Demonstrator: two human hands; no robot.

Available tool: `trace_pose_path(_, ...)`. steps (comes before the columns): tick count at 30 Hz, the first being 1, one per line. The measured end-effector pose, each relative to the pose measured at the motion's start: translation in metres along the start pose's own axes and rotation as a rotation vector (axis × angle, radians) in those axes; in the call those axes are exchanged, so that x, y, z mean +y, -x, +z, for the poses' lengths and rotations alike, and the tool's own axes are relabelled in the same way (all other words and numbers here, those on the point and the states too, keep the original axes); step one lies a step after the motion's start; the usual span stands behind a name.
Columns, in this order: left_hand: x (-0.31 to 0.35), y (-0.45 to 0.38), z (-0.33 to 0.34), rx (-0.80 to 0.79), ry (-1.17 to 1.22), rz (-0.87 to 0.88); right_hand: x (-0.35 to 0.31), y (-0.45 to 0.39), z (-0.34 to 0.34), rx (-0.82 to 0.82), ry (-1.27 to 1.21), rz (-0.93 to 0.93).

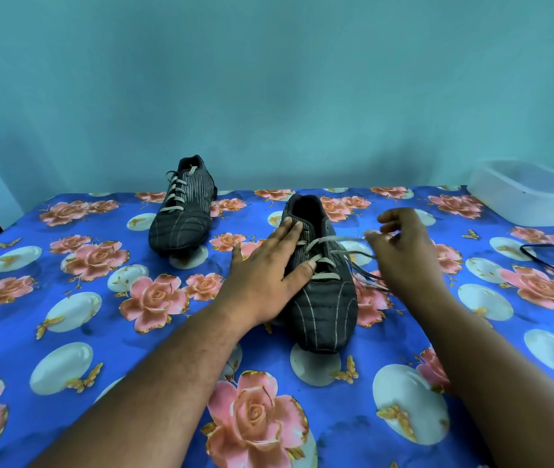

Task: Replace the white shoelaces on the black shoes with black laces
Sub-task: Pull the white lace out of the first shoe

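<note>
One plastic tub [525,194], contents unclear.

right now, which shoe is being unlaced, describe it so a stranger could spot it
On the blue floral tablecloth stand two black shoes. It is the nearer shoe, under the left hand, its white lace pulled out sideways by the right hand; the far shoe remains fully laced.

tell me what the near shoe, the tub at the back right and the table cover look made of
Near shoe: matte black leather or a synthetic look-alike, going by the stitched panel lines. Tub: translucent, frosted white plastic with soft rounded corners. Table cover: probably printed woven fabric, though its faint sheen could mean coated vinyl.
</note>
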State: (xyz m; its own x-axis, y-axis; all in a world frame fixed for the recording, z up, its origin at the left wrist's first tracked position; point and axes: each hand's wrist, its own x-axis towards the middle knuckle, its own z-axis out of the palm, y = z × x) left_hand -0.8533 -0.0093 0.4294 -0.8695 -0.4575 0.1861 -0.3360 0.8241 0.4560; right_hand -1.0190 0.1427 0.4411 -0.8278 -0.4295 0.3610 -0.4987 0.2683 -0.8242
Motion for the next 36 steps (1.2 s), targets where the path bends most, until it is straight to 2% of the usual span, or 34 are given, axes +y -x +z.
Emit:
trace_pose_path(2, 0.0, 0.0, 0.0, -0.005, -0.001, -0.002, 0.003, 0.004, 0.004, -0.102, 0.12, -0.167)
trace_pose_path(5, 0.001, 0.0, 0.0, -0.011, -0.008, -0.006, -0.005, 0.011, 0.009, -0.22, 0.168, -0.323)
trace_pose_path(14, 0.0, -0.001, 0.001, -0.007, -0.007, -0.007, -0.005, 0.009, 0.012, -0.203, 0.254, -0.423)
trace_pose_path(17, -0.001, -0.001, 0.002, -0.001, -0.004, -0.004, -0.008, 0.007, 0.01, -0.168, 0.1, -0.397)
trace_pose_path(19, -0.002, -0.001, 0.001, 0.002, 0.0, -0.001, -0.014, 0.008, 0.005, -0.122, -0.108, -0.268)
trace_pose_path(24, -0.002, -0.001, 0.001, 0.009, 0.003, 0.001, -0.019, 0.001, -0.003, 0.115, -0.606, -0.083)
trace_pose_path(26, -0.001, -0.001, 0.001, 0.002, -0.001, -0.003, -0.015, -0.001, -0.003, 0.14, -0.513, -0.038)
trace_pose_path(28, -0.001, -0.001, 0.001, -0.001, -0.009, -0.005, -0.007, -0.002, -0.001, 0.097, -0.276, -0.067)
trace_pose_path(33, 0.0, -0.001, 0.0, -0.008, -0.015, -0.009, -0.001, 0.007, 0.011, -0.162, 0.084, -0.325)
trace_pose_path(36, 0.001, -0.001, 0.0, -0.012, -0.018, -0.016, -0.003, 0.009, 0.015, -0.22, 0.173, -0.391)
